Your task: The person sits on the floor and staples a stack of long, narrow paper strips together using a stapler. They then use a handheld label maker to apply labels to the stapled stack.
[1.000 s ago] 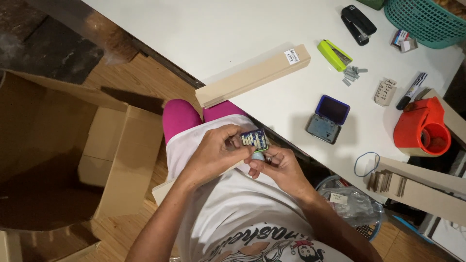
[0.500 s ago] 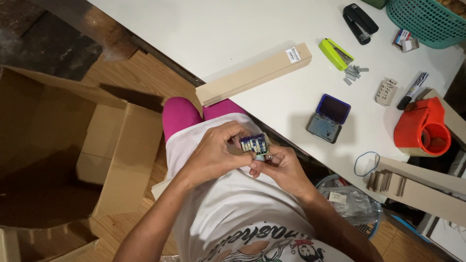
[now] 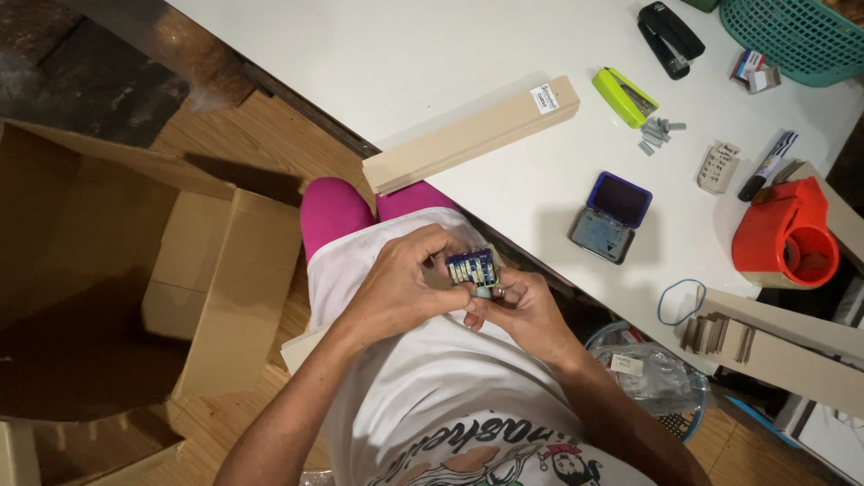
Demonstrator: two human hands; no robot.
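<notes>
Both hands meet over my lap, just below the white table's edge [image 3: 504, 225]. My left hand [image 3: 400, 283] and my right hand [image 3: 522, 310] together pinch a small packet [image 3: 472, 267] with a dark blue patterned face and a pale bluish end. The left fingers curl over its top and left side; the right fingers grip its lower right corner. What lies under the packet is hidden by the fingers.
A long tan cardboard box [image 3: 468, 135] lies on the table edge. Further right are an open blue stamp pad [image 3: 610, 216], a lime stapler [image 3: 624, 96], a black stapler [image 3: 670, 36], a red tape dispenser [image 3: 785, 236], a teal basket [image 3: 796, 36]. An open cardboard carton [image 3: 117, 270] stands left.
The hands stay in my lap with the packet; it has turned slightly between the fingers. The view has shifted a little.
</notes>
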